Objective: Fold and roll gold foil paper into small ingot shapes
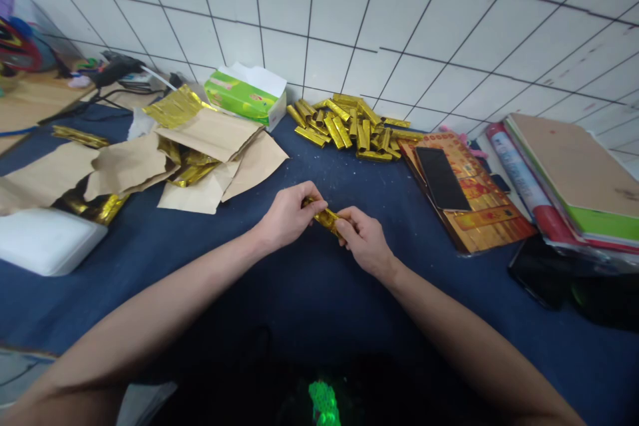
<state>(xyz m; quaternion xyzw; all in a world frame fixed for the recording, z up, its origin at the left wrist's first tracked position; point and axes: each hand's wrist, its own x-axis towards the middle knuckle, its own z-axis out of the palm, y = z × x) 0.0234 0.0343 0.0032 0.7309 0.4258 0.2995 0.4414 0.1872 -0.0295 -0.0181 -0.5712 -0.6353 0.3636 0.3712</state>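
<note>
Between my two hands is a narrow strip of folded gold foil paper (327, 218), held above the dark blue tabletop (319, 286). My left hand (289, 213) pinches its upper left end, thumb on top. At the lower right end, the thumb and fingers of my right hand (363, 236) are closed on it. Part of the foil is hidden under my fingers. Beyond my hands, near the wall, lies a heap of similar folded gold foil pieces (342, 130).
Torn brown paper (214, 133) with gold foil sheets (174, 106) lies left, near a green tissue pack (244, 93) and a white box (50, 239). A phone (442, 176) rests on an orange printed packet (482, 193) at right, beside stacked books (579, 166). A tiled wall (339, 13) stands behind.
</note>
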